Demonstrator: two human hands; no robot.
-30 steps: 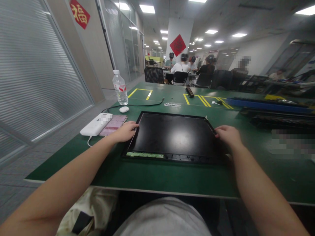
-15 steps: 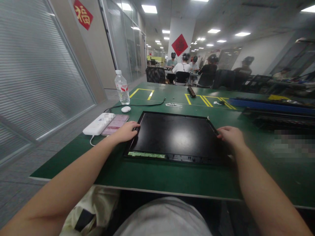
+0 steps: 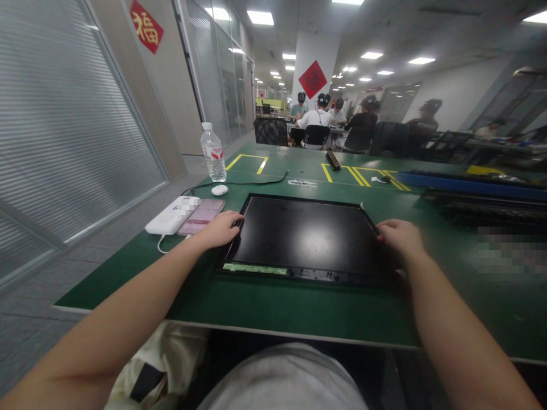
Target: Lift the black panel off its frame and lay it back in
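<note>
A black flat display panel (image 3: 299,233) lies in front of me on the green tabletop, its dark glossy face up. A green circuit strip (image 3: 255,269) runs along the left part of its near edge. My left hand (image 3: 224,228) grips the panel's left edge, fingertips on the frame. On the opposite side my right hand (image 3: 399,236) pinches the right edge between thumb and fingers. A small pale tab (image 3: 362,205) shows at the panel's far right corner. The undersides of both grips are hidden.
Left of the panel are a phone (image 3: 202,216), a white power bank (image 3: 172,215) with a cable, a white earbud case (image 3: 219,191) and a water bottle (image 3: 213,152). Stacked panels (image 3: 474,185) lie at right. Yellow tape (image 3: 247,155) marks the far side. People sit beyond.
Both hands stay on the panel's edges and the panel keeps its place. Only a very slight shift of the camera view shows.
</note>
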